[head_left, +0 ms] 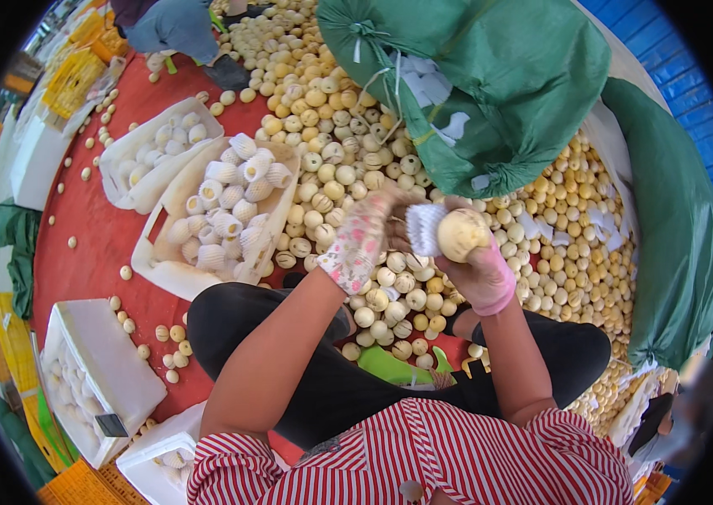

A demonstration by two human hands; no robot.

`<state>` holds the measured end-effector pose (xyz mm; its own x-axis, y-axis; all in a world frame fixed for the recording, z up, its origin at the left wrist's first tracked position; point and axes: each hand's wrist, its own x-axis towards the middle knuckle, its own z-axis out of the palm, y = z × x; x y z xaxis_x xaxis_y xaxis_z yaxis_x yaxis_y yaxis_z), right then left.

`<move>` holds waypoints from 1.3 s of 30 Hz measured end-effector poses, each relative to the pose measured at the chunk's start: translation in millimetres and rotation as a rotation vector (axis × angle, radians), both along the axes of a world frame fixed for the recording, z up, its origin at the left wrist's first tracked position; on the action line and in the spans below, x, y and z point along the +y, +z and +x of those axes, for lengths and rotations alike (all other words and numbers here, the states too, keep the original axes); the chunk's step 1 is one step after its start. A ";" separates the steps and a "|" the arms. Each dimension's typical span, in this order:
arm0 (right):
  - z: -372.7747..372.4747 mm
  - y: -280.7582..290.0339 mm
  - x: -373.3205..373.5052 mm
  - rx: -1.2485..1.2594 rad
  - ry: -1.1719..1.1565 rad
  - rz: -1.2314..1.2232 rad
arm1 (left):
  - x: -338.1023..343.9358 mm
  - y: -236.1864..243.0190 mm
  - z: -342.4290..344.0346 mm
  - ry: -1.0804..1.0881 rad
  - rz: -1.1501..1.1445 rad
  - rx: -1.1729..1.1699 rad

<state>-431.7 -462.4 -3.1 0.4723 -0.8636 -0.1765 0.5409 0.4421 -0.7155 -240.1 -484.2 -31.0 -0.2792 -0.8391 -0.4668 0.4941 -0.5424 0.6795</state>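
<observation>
The right hand (481,271), in a pink glove, has its fingers curled around a round, pale yellow fruit (464,236), holding it up above the loose heap (407,307) between the person's knees. A white foam net (424,231) sits against the fruit's left side, covering part of it. The left hand (377,217), in a white glove with pink flowers, has its fingers beside the net's far end (they are blurred, so I cannot tell whether they pinch it or only lie next to it).

The heap spreads across the middle and right of a red mat (91,252) and hides much of it. To the left of the left hand, a white tub (178,273) holds fruit in foam nets, with a second white tub (153,181) just beyond it, toward the mat's left edge. Near that same edge, closer to the person, a white foam box (125,362) also holds netted fruit, and a few bare fruits lie beside it. At the heap's far side rests a big green sack (525,76); another long green sack (668,227) lines its right edge.
</observation>
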 end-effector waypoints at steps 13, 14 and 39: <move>-1.8 4.9 -2.3 0.646 -0.170 -0.391 | 40.6 40.1 -34.1 0.325 -0.452 -0.700; 1.9 3.2 -2.3 0.701 -0.205 -0.467 | 43.1 57.6 -27.1 0.219 -0.457 -0.787; -21.1 -18.8 48.5 0.900 -0.232 -0.248 | 53.4 -10.3 -46.0 -0.306 -0.358 -0.248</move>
<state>-452.8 -413.9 -21.9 0.0617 -0.9800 -0.1892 -0.2016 0.1734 -0.9640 -286.1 -430.7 -41.2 -0.4541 -0.8554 -0.2493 0.1505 -0.3495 0.9248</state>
